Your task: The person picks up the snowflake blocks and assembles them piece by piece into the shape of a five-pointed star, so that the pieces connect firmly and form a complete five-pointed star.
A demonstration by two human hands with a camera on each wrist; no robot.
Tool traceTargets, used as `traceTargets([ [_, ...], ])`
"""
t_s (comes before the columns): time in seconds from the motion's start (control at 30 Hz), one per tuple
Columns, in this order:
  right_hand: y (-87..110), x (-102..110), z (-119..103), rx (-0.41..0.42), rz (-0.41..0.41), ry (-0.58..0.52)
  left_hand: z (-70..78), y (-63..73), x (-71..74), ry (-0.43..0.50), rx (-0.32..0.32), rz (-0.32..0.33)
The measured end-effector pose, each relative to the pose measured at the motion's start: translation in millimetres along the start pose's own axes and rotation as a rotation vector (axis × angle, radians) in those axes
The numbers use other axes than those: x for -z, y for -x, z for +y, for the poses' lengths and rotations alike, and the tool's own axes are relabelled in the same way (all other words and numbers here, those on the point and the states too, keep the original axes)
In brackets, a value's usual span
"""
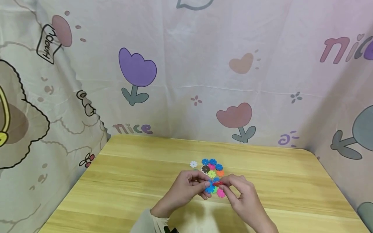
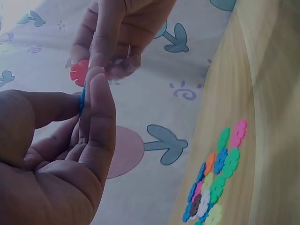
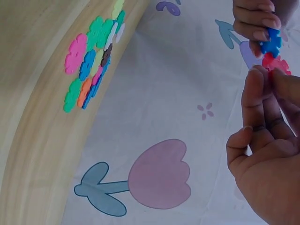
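Between thumb and fingertips, my left hand (image 1: pixel 185 189) pinches a blue notched snowflake disc (image 3: pixel 272 43). My right hand (image 1: pixel 244 195) pinches a red snowflake disc (image 3: pixel 277 63) by its edge. In the right wrist view the two discs meet edge to edge; whether their notches interlock I cannot tell. Seen from the left wrist, the blue disc (image 2: pixel 82 101) is nearly edge-on, with the red disc (image 2: pixel 79 73) just above it and partly covered by fingers. Both hands are held over the table, close together, in front of loose discs.
Loose snowflake discs in several colours lie grouped on the wooden table (image 1: pixel 116 181), among them a pink one (image 3: pixel 76 53), an orange one (image 1: pixel 220 173) and a brown one (image 1: pixel 205 169). A white disc (image 1: pixel 193 164) lies at the group's left. Printed cloth (image 1: pixel 186 64) hangs behind the table.
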State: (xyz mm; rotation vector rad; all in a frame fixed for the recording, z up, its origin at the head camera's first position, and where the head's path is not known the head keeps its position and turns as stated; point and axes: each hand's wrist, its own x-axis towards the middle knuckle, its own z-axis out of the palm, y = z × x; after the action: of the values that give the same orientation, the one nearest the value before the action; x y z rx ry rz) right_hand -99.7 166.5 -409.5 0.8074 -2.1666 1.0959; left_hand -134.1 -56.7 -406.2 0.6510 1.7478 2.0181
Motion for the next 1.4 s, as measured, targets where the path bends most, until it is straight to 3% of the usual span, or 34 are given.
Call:
traceTargets([
  [0.6,0.2,-3,-4,0.045,-0.07,-0.001,3.4,2.1,-4.5,0.03,0.077,-0.001],
  [0.77,-0.8,2,-6,0.003,-0.089,0.017,2.0,-0.4,-5.9,0.013,0.057,0.0],
  [1.07,-2.6,9,-7,-0.064,-0.11,0.081,0.1,-1.1,-5.7,-0.075,0.015,0.151],
  [1.2,-3.8,17,-1,-0.078,-0.144,0.116,1.8,-1.1,-2.1,-0.102,-0.003,0.175],
  [1.27,-3.6,21,5,-0.129,-0.17,0.136,2.2,-1.1,-0.7,-0.12,-0.016,0.162],
  [1.4,-3.5,25,23,-0.328,-0.271,0.156,1.8,-0.6,-0.4,-0.168,-0.043,0.123],
])
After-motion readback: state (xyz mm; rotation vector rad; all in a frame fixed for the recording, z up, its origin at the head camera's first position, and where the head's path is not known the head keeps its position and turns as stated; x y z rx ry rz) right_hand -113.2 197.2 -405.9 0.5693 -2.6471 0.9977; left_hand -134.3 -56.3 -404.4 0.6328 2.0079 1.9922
